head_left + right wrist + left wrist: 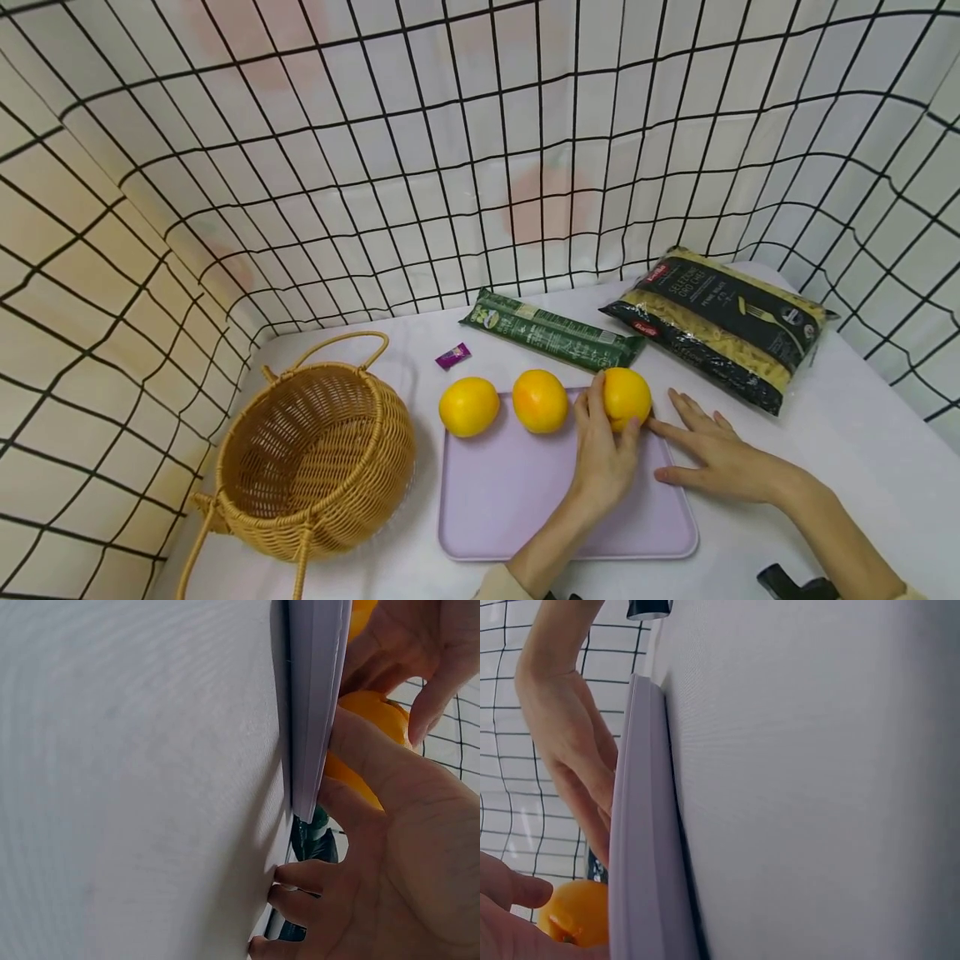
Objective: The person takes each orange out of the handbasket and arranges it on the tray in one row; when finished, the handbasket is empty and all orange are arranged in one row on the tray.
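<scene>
My left hand (606, 457) holds the rightmost orange (628, 397) between thumb and fingers, at the far right corner of a lilac tray (510, 508). Beside it, my right hand (708, 450) lies with spread, fairly straight fingers at the tray's right edge. In the right wrist view its fingers (367, 750) pass in front of the held orange (390, 718); the other fingertips rest on the tablecloth. Two more oranges stand in a row along the tray's far edge, a middle orange (540, 402) and a left orange (469, 407).
A wicker basket (397, 450) with raised handles stands left of the tray. Behind the tray lie a green packet (551, 332) and a small purple sachet (453, 356). A bag of penne pasta (727, 325) sits at the back right. Black wire grid (480, 150) surrounds the table's back and sides.
</scene>
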Demonstrator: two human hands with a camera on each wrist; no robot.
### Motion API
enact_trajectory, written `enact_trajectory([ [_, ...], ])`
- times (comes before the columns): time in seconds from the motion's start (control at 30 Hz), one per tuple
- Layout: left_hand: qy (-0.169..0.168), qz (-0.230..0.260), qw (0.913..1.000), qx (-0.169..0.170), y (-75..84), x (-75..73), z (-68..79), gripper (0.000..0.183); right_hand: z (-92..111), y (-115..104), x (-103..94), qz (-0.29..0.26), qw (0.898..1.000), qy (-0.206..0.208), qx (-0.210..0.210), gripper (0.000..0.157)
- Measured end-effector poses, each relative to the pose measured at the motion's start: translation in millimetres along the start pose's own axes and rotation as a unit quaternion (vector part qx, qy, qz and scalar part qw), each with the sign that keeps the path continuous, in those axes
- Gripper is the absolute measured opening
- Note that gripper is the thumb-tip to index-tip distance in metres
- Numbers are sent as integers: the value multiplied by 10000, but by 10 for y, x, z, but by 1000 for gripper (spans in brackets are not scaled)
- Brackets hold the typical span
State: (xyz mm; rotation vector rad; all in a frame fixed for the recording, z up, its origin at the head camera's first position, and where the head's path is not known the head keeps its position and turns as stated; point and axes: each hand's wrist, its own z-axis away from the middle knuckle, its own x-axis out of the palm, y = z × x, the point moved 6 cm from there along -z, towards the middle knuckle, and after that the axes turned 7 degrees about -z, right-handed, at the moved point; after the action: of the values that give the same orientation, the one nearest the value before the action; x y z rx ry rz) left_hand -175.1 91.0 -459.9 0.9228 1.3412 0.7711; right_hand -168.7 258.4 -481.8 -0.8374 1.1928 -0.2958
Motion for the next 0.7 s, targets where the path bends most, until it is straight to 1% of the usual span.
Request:
enact_trajectory([
  [0.17,-31,-24,10000,-1,-6,-12,8,71,-2,1,-8,-8,10000,6,-15,73],
  [0.27,-64,-243,9997,69,6,-35,38,72,-4,4,-8,-3,10000,0,-17,73],
  [0.33,-178,-469,9987,126,30,-57,85,73,-4,6,-10,11,10000,-5,-16,73],
  [0.5,-532,-963,9939,88,120,-138,234,77,23,18,-45,23,10000,-4,-62,71],
  [0.57,-626,-1077,9922,62,159,-180,279,79,42,26,-65,-42,10000,-23,-71,70],
  [0.7,-879,-1230,9883,217,241,-282,356,76,71,29,-110,-217,9997,-78,-41,69],
])
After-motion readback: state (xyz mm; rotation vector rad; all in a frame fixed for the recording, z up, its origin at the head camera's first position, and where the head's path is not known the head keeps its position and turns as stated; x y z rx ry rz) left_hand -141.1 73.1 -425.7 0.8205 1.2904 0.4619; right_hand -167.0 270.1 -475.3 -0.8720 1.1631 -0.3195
